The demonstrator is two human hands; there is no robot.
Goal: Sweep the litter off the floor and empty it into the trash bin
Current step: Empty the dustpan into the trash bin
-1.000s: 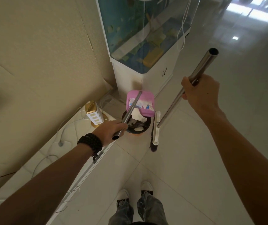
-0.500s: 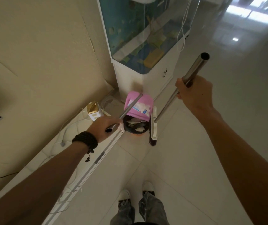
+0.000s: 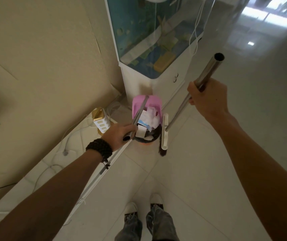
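My left hand [image 3: 117, 135] grips the metal handle of a pink dustpan [image 3: 154, 103], which is tilted over a small round trash bin [image 3: 146, 140] on the floor. White paper litter [image 3: 148, 117] lies in the pan and spills into the bin's mouth. My right hand [image 3: 207, 98] holds the steel broom handle [image 3: 207, 72] near its upper end. The broom head [image 3: 164, 133], white with dark bristles, rests on the tiles just right of the bin.
A fish tank [image 3: 149, 32] on a white cabinet [image 3: 167, 84] stands just behind the bin. A gold and white power strip tower [image 3: 101, 120] with cables sits left of the bin by the wall. My feet [image 3: 142, 206] are on pale floor tiles.
The dustpan has tipped further over the bin and more paper has slid toward its mouth. My left hand has dropped slightly; the broom has stayed beside the bin.
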